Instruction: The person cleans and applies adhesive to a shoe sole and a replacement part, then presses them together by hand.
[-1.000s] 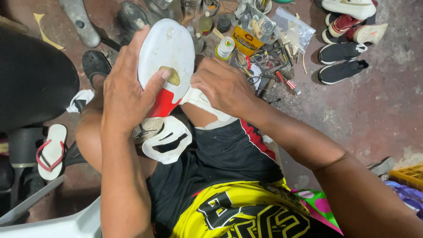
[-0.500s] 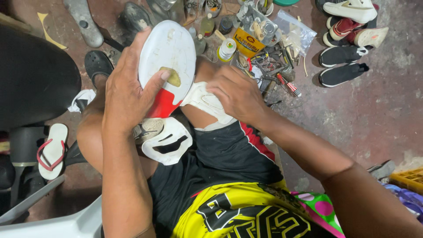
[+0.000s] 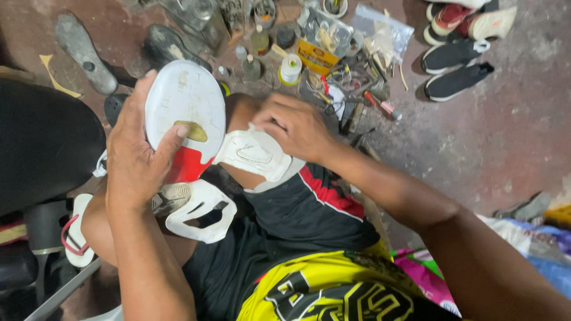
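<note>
Seen from above, the person wears black shorts [image 3: 297,238] with a red and white stripe running down the side of one leg. Over them hangs a bright yellow jersey [image 3: 333,291] printed with large black block lettering outlined in yellow. Both arms are bare from the shoulder down, with no sleeves, watch or bracelet showing. The left hand [image 3: 140,160] and the right hand [image 3: 294,128] are ungloved, with short fingernails. One bare knee shows between the hands.
</note>
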